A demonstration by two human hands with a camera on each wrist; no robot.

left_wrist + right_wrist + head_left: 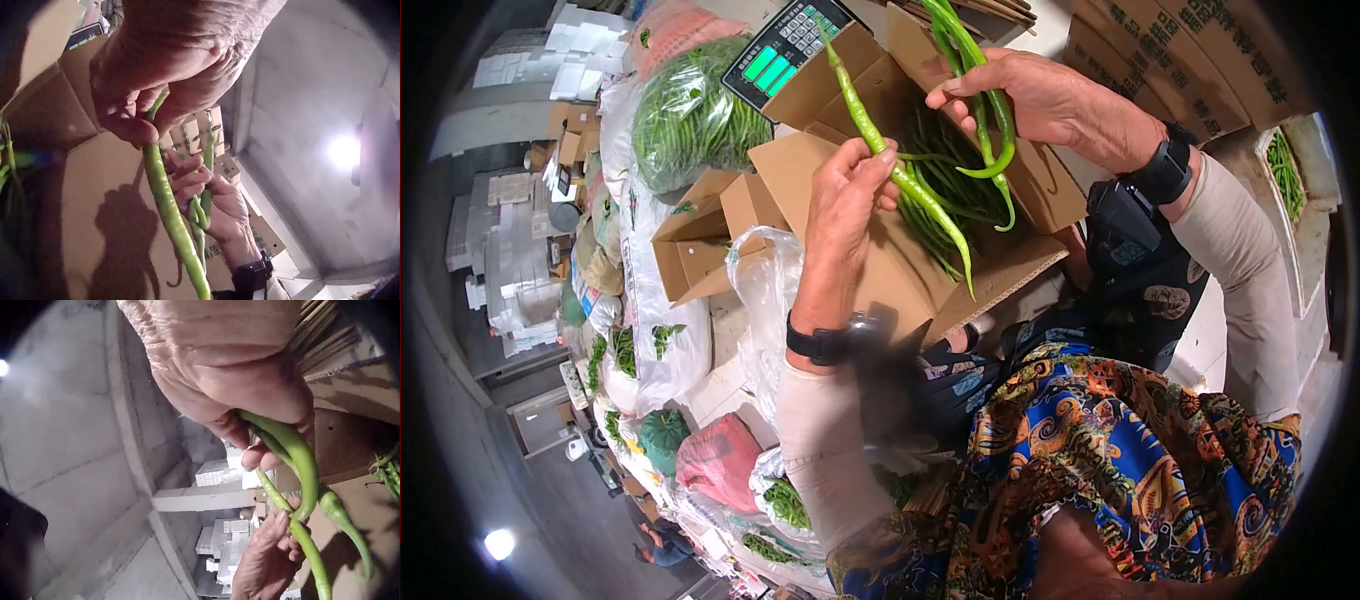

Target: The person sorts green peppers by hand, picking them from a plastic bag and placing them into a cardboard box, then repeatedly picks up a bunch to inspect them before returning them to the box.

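Observation:
My left hand (845, 195) pinches one long, pale green chili pepper (856, 108) between thumb and fingers, about midway along it. In the left wrist view this pepper (167, 200) hangs down from the fingertips. My right hand (1065, 108) holds a few darker green chili peppers (1004, 125), their curved tips hanging below the fingers. The right wrist view shows these peppers (306, 469) in front of the left hand (265, 562). Under both hands stands an open cardboard box (785, 178) with many green chili peppers (930, 180) inside.
A digital scale (772, 72) with lit green displays stands beyond the box. Left of it lies a clear bag of green produce (695, 120). A smaller open carton (685, 240) and a clear plastic bag (765, 270) are beside the box. Flattened cartons (1170, 70) lie at upper right.

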